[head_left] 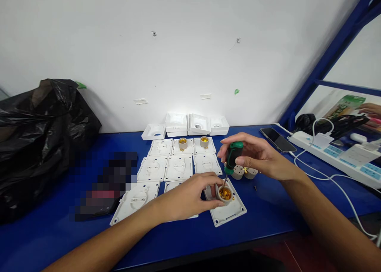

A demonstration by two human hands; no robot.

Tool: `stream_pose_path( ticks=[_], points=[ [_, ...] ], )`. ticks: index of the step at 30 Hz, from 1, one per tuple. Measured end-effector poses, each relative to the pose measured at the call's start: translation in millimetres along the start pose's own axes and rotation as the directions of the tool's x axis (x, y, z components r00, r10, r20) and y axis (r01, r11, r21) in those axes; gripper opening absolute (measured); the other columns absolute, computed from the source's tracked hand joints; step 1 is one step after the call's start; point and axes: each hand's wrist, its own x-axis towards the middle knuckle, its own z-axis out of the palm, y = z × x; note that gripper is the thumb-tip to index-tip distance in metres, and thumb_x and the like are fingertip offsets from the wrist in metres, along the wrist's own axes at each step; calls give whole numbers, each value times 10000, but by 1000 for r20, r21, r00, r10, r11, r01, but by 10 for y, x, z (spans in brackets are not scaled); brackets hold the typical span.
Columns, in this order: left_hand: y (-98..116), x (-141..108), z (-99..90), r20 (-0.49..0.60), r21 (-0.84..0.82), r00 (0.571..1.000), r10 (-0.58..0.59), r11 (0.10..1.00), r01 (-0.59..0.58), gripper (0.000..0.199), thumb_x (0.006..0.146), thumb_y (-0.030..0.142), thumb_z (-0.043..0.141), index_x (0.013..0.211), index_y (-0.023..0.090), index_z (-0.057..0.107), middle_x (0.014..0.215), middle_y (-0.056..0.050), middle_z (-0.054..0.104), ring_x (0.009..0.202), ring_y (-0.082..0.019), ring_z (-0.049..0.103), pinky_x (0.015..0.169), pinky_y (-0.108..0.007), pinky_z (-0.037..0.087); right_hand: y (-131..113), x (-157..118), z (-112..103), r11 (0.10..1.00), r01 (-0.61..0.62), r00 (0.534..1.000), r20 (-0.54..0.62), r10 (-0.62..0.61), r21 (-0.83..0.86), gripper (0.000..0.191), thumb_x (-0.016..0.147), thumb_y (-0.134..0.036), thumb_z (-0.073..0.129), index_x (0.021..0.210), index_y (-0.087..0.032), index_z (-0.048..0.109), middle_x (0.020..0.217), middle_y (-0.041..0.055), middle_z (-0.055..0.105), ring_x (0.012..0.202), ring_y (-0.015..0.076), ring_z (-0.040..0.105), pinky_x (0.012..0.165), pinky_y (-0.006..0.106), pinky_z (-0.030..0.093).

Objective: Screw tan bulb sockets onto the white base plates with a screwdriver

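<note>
My right hand [253,155] grips a green and black screwdriver [234,156], held upright with its tip down inside a lamp socket [225,194]. That round grey socket has a brass-coloured lining and sits on a white square base plate [229,213]. Thumb and fingers of my left hand [196,196] pinch the socket from its left side. Just beyond, near my right hand, stand more grey sockets [244,172]. Rows of white plates [178,167] lie to the left, two of the far ones bearing a socket [182,144].
White square covers [176,121] are stacked against the wall. A phone [277,139] and a white power strip [336,153] with cables lie on the right. Black plastic bag [44,145] stands at left. Part of another person's hand [372,108] shows at the far right.
</note>
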Motion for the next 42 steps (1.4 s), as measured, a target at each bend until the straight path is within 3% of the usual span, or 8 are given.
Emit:
stream_pose_path(
  ticks=[4,9,12,15,21,36,42],
  points=[
    [0,-4,-1,1,7,1000,-8,1000,8,226,946,345,718,1142,233,710,962,-20,664,870,-186,632,824,-293,490,-19,-20,-19,999,-35,999,36,35,-13,446,992,-176,625,1416,-308,588,1309,73,628,1105,170,646,914,319,564],
    [1,-6,-4,12,-3,1000,-20,1000,20,218,945,353,717,1124,230,701,970,-17,663,850,-177,627,810,-286,487,18,17,-6,999,22,996,-89,-24,-28,378,875,-155,780,1218,-297,711,1054,12,641,978,128,631,831,240,557],
    [8,-2,-9,10,6,1000,-24,1000,24,223,941,336,720,1131,223,696,959,-14,666,850,-173,627,819,-284,484,48,43,3,995,74,986,-144,-83,-64,435,738,-99,886,1104,-278,733,1006,-11,643,923,112,626,802,208,551],
    [8,3,-13,13,8,1000,-11,1000,11,214,940,339,718,1114,216,701,949,-18,670,845,-177,629,816,-287,484,62,47,11,997,73,981,-176,-78,-35,439,761,-88,865,1127,-275,711,1017,-3,668,926,130,659,785,236,583],
    [-4,2,-14,14,18,1000,-7,1000,7,218,944,361,709,1105,214,702,950,-26,669,851,-188,630,810,-298,487,53,15,12,1000,5,993,-115,-7,-20,380,897,-122,746,1248,-255,683,1139,54,723,1049,167,693,876,296,606],
    [9,2,-15,20,-8,1000,-11,1000,11,205,943,347,711,1101,217,704,950,-16,656,819,-165,618,795,-286,492,46,7,3,1000,12,993,-121,-12,2,391,897,-123,746,1260,-260,692,1160,51,729,1059,162,704,904,288,616],
    [2,-5,-5,8,1,1000,-11,1000,11,259,949,363,707,1177,239,718,1019,-34,664,867,-182,635,818,-298,495,15,-36,-52,999,25,1000,7,-25,23,393,954,-124,675,1321,-263,658,1221,72,729,1115,185,711,940,334,613]
  ],
)
